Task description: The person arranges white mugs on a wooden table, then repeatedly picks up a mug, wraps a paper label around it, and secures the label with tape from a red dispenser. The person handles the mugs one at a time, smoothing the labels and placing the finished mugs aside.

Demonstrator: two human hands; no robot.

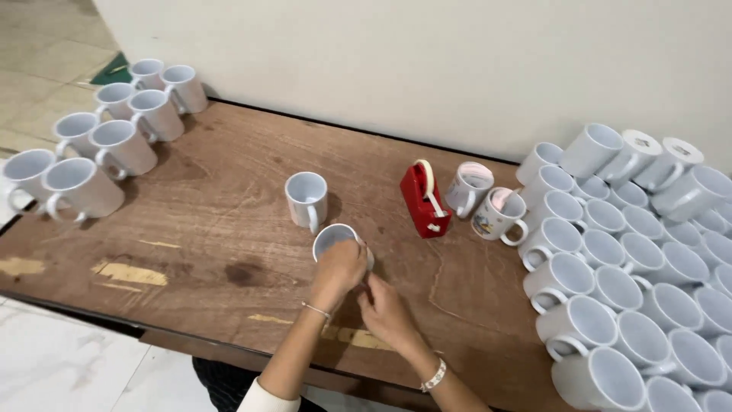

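White mug (334,238) sits near the middle of the wooden table (221,191), tilted so its open mouth faces up and away from me, its long axis leaning toward the wall. My left hand (338,268) is curled closed around its near side, holding it. My right hand (385,309) sits just beside the mug's base, fingers bent narrow and pinched together; whether they hold anything I cannot tell. Another white mug (306,198) stands upright just behind. A red tape dispenser (425,198) stands further right, near two printed mugs (484,202). Rows of plain mugs crowd the left (91,152) and right (633,267) ends. A pale wall (419,61) backs the table.
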